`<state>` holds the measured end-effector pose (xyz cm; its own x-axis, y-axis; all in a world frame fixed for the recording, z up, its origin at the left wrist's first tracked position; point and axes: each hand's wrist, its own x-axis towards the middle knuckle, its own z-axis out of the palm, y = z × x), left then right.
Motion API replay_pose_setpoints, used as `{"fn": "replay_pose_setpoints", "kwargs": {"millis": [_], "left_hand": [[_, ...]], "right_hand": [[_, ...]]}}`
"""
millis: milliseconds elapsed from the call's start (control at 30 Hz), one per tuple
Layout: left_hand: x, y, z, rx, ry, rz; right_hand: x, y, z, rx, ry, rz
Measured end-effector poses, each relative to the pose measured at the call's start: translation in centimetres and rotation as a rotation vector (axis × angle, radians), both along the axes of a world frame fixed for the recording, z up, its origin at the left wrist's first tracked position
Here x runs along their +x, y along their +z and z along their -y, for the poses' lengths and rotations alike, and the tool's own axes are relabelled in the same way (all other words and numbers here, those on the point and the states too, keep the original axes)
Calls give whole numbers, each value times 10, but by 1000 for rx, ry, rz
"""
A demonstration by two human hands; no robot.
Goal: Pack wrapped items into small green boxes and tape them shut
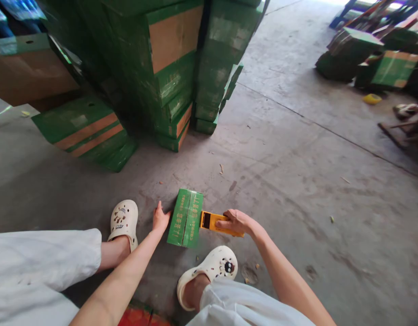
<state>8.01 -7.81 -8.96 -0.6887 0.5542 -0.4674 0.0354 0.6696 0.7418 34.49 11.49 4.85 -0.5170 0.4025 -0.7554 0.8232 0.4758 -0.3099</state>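
Small green cardboard box with gold-coloured printing (185,218) sits on the grey concrete floor (283,181), just below frame centre, tilted a bit off the frame's axes. Right grip (234,221) is clamped on a flat yellow handheld tool with a dark window (213,222); its front end meets the box's right side, contact or tiny gap, can't tell. Left grip (160,219) has digits apart, not closed on anything; one reaches the box's left edge, some fingers are hidden.

For doing this well, my read: brace with left directly opposite the tool's nose so the box doesn't skid or spin. Hold the tool square to the side face, push evenly, no twist. Left digits off the tool's line. Box probably slides easily on bare concrete, so modest force.

Box looks: rectangular, edges fairly crisp, closed on top, seam running lengthwise with a shine like clear tape. Print rows either side of the seam, too small to read. No obvious dents.

Around it: cream clogs with charms (210,265) below and left, tall stack of green-and-brown cartons (175,86) upper left, yellow roll-like item (372,98) upper right.
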Motion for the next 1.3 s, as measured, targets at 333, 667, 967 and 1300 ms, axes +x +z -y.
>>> {"fn": "replay_pose_setpoints", "kwargs": {"millis": [333,667,967,1300], "left_hand": [[45,44,-16,12,-363,-156],[24,30,-41,9,-225,-58],[-22,27,-25,175,-187,-284],[-45,39,46,37,-362,-139]], "right_hand": [[0,-2,2,-4,-10,-4],[-9,4,8,56,7,12],[-44,23,21,30,-66,-120],[-110,5,42,-250,-132,-412]]}}
